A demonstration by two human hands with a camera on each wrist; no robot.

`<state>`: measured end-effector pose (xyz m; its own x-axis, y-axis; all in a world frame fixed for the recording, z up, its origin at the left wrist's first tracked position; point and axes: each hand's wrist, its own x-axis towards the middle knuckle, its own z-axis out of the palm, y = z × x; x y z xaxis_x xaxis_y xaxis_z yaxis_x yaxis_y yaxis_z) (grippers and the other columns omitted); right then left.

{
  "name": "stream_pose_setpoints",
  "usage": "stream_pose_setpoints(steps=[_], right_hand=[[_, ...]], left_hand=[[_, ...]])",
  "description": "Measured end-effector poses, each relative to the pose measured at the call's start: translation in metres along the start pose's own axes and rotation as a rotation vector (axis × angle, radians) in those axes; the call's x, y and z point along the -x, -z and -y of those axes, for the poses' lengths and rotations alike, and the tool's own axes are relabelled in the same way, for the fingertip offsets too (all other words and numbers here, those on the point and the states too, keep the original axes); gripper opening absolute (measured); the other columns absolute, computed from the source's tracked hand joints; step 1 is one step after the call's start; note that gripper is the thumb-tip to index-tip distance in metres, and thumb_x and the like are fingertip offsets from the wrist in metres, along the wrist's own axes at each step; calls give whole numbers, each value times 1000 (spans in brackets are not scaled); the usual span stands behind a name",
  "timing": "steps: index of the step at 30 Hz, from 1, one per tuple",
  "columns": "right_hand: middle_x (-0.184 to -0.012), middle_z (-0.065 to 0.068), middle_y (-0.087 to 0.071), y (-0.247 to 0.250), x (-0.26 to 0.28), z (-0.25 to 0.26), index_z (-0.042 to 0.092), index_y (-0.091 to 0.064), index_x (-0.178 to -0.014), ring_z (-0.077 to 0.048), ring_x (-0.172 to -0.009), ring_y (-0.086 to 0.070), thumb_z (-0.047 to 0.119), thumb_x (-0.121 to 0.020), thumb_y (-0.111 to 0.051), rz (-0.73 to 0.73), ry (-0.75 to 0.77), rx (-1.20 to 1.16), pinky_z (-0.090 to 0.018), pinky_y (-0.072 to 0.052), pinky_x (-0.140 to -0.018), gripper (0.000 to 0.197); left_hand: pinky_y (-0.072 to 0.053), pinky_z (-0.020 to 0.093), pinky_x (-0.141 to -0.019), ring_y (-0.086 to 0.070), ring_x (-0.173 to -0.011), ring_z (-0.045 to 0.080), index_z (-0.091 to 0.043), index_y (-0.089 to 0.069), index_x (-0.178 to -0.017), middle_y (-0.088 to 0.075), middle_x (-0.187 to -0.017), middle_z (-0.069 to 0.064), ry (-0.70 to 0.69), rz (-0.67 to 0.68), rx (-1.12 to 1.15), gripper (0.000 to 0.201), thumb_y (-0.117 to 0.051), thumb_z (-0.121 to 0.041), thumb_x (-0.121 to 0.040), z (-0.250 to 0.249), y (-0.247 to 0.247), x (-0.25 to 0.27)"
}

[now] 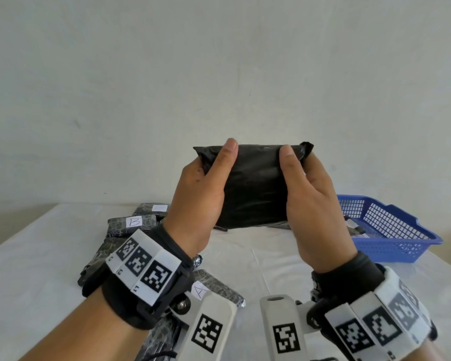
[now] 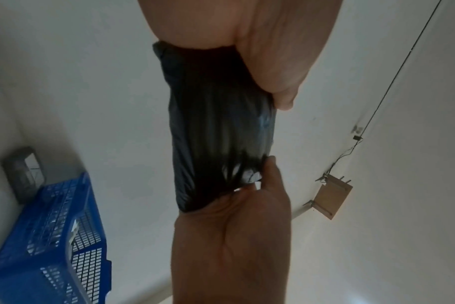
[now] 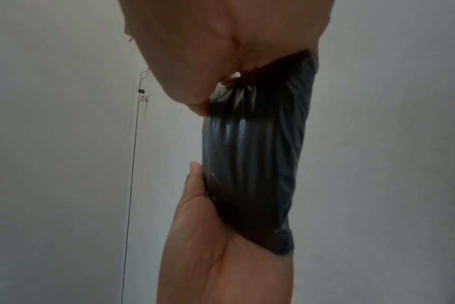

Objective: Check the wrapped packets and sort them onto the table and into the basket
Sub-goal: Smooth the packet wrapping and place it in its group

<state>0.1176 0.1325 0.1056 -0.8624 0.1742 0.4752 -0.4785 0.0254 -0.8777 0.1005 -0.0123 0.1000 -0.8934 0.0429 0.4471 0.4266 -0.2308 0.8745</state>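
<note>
I hold a black plastic-wrapped packet [image 1: 255,186] upright in the air over the middle of the table, its plain side facing me. My left hand [image 1: 206,183] grips its left end, thumb on the front and fingers hidden behind. My right hand [image 1: 307,191] grips the right end the same way. The left wrist view shows the packet [image 2: 221,127] stretched between my left hand [image 2: 270,61] above and right hand [image 2: 234,236] below. In the right wrist view the packet [image 3: 255,154] runs from my right hand [image 3: 200,61] to my left hand [image 3: 216,236]. No label shows on it.
A blue mesh basket [image 1: 396,230] stands at the table's right, with a dark packet [image 1: 354,227] inside. Several grey wrapped packets lie at the left, one labelled B [image 1: 133,222] and one labelled A [image 1: 201,291]. A white cloth [image 1: 258,256] covers the table; a pale wall stands behind.
</note>
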Motion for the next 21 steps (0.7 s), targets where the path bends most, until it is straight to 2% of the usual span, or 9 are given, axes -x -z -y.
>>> stream_pose_setpoints(steps=[2, 4, 7, 9, 11, 15, 17, 19, 21], right_hand=[[-111, -12, -76, -1, 1, -1, 12, -67, -110, -28, -107, -73, 45, -108, -49, -15, -11, 6, -53, -59, -97, 37], [-109, -11, -76, 0, -1, -1, 13, -68, -108, -28, -107, -73, 46, -108, -49, -15, -18, 12, -54, -60, -96, 39], [-103, -4, -79, 2, -2, 1, 17, -71, -107, -20, -97, -77, 47, -107, -49, 13, -82, -12, -42, -66, -84, 37], [-104, -7, -79, 3, -2, 2, 16, -71, -106, -24, -100, -77, 46, -107, -49, 6, -79, -5, -50, -64, -88, 38], [-106, -15, -77, 3, -2, 2, 13, -72, -105, -33, -103, -75, 46, -107, -51, -16, -81, -8, -59, -60, -92, 39], [-107, -18, -75, 2, -2, 2, 7, -69, -106, -35, -102, -74, 48, -105, -53, -46, -97, -17, -58, -61, -89, 44], [-107, -23, -73, 1, -1, 1, 3, -68, -105, -39, -103, -73, 47, -105, -55, -61, -79, -24, -59, -61, -85, 46], [-103, -22, -75, -2, -2, 1, 5, -70, -101, -37, -98, -75, 46, -101, -62, -63, -64, -52, -57, -64, -82, 42], [-95, -17, -77, -4, -2, 1, 10, -73, -92, -34, -93, -77, 46, -95, -72, -75, -15, -33, -60, -63, -81, 36]], left_hand=[[-55, 52, -101, -74, -108, 24, -13, -72, -117, -78, -112, 6, 25, -15, 35, 55, -51, -60, -98, 0, 0, 0], [-54, 53, -102, -74, -108, 22, -12, -70, -116, -78, -111, 5, 7, -60, 41, 46, -49, -51, -104, 1, -1, 0], [-61, 44, -91, -76, -100, 16, -15, -70, -109, -80, -104, 0, -24, -97, -37, 36, -45, -41, -108, 2, 0, -2], [-61, 37, -86, -76, -97, 11, -20, -70, -106, -80, -102, -6, -1, -74, -55, 35, -44, -44, -107, 4, 2, -2], [-60, 39, -90, -75, -98, 10, -25, -71, -107, -79, -103, -8, 51, -66, -36, 38, -41, -49, -107, 2, 1, 0], [-60, 27, -86, -73, -91, 3, -18, -69, -106, -78, -98, -6, -5, -73, -132, 46, -36, -50, -108, 0, -1, 2], [-61, 39, -90, -75, -92, 12, -14, -69, -105, -78, -97, 0, 9, -67, -140, 55, -39, -61, -104, -2, -5, 2], [-59, 52, -93, -75, -95, 24, -8, -69, -108, -77, -101, 11, -23, -63, -166, 69, -47, -72, -94, -1, -7, 2], [-60, 50, -92, -76, -93, 18, -10, -71, -102, -78, -96, 5, -52, -104, -182, 60, -55, -67, -94, -2, -9, 3]])
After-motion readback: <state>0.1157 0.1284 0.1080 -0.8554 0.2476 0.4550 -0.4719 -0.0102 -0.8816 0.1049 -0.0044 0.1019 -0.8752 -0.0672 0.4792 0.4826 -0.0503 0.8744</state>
